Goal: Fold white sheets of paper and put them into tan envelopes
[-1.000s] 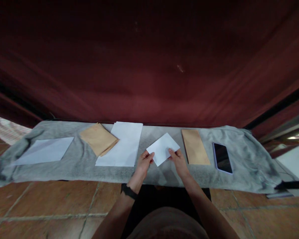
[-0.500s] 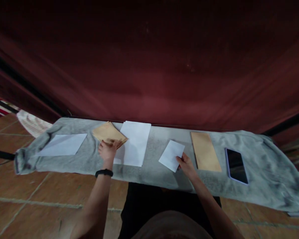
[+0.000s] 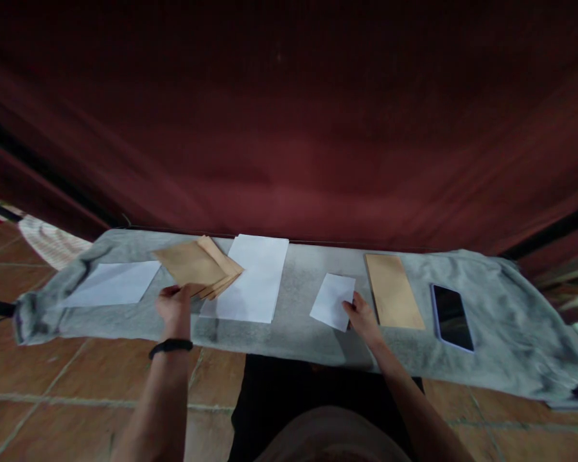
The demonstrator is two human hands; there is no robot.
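My left hand (image 3: pixel 173 308), with a black band on the wrist, pinches the near edge of a brown envelope (image 3: pixel 190 263). That envelope is lifted over a fanned pile of brown envelopes (image 3: pixel 226 266), which overlaps a stack of white sheets (image 3: pixel 264 276). Right of the stack, my right hand (image 3: pixel 361 316) grips the right edge of a small white paper (image 3: pixel 332 300) between thumb and fingers. Another brown envelope or envelope stack (image 3: pixel 395 292) lies just to the right of that hand.
A white sheet (image 3: pixel 110 283) rests at the left of the grey cloth-covered surface (image 3: pixel 298 340). On the right lies a dark-screened phone (image 3: pixel 453 317) with a light purple edge. A dark red curtain (image 3: pixel 289 160) hangs behind the surface.
My left hand has moved left and drawn a brown envelope off the pile, which is now more fanned out. My right hand still holds the small white paper in nearly the same place.
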